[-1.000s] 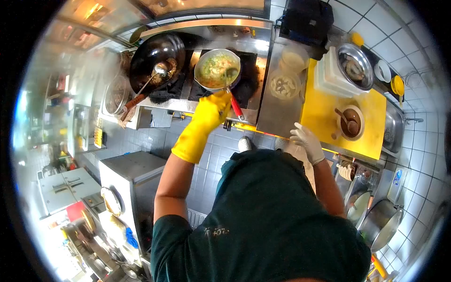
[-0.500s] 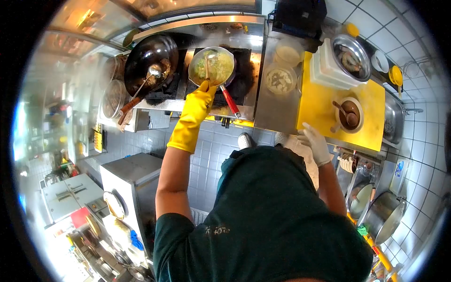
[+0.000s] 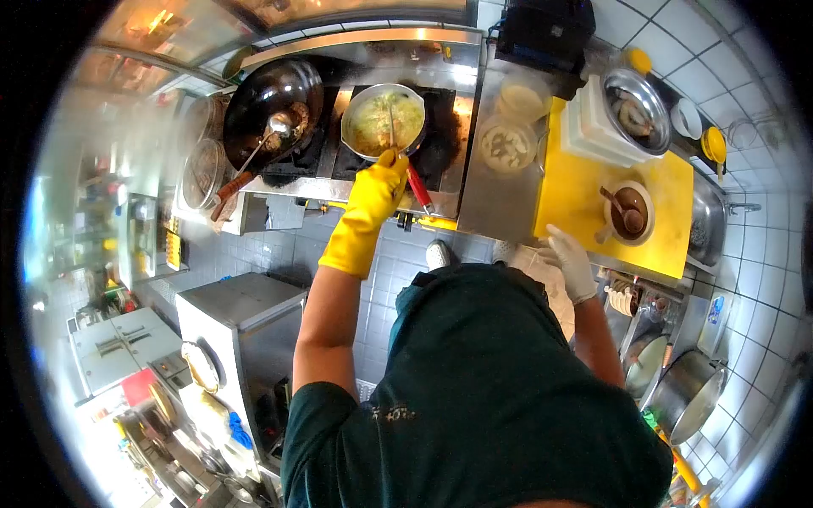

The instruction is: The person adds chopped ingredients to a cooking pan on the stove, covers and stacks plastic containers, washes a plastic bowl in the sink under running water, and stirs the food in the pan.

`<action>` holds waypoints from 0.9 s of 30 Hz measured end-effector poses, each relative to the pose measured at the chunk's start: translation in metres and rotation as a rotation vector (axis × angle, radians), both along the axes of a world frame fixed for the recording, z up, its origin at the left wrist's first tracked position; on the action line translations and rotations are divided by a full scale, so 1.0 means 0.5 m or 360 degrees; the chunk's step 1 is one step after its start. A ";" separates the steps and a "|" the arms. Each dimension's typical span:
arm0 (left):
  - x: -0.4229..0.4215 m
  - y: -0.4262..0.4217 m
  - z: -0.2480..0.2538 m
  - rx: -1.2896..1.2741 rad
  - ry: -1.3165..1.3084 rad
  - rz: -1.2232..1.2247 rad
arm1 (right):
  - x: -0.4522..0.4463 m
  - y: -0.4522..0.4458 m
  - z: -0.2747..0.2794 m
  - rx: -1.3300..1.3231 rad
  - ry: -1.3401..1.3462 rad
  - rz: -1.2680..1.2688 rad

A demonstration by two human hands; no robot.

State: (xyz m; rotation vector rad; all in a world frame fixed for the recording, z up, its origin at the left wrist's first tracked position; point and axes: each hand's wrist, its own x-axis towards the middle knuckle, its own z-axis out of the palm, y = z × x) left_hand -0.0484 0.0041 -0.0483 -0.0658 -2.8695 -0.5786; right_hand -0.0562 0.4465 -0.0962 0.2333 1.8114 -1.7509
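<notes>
My left hand [image 3: 378, 188], in a yellow rubber glove, is closed round the handle of a ladle [image 3: 391, 127]. The ladle's head dips into a pan [image 3: 345, 137] on the stove, and the pale liquid with green bits hides it. The pan's red handle [image 3: 418, 188] points towards me, just right of the glove and not visibly gripped. My right hand [image 3: 571, 264], in a thin whitish glove, hangs by the counter's front edge near the yellow cutting board [image 3: 569, 203]. Its fingers are apart and nothing shows in them.
Left of the pan sits a dark wok [image 3: 252, 91] with a wooden-handled ladle [image 3: 230, 188]. Rightward are a tub of pale pieces [image 3: 506, 146], a pot of brown sauce [image 3: 645, 227] with a spoon, stacked white containers [image 3: 589, 127], a steel bowl [image 3: 613, 80] and a sink [image 3: 713, 222].
My left hand has shifted right with the ladle handle, and the ladle's head has sunk lower in the liquid. My right hand stays almost in place.
</notes>
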 end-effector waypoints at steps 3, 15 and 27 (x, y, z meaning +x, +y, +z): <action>0.049 0.013 0.073 -0.0019 -0.0051 -0.0047 | -0.007 -0.008 0.015 0.0012 -0.0010 -0.0009; 0.056 -0.013 0.026 0.0117 0.0183 0.0035 | -0.107 -0.410 -0.096 0.0200 0.0158 0.1129; 0.060 0.035 0.101 -0.0063 -0.0160 0.0072 | -0.100 -0.554 -0.109 -0.0124 -0.0326 0.0815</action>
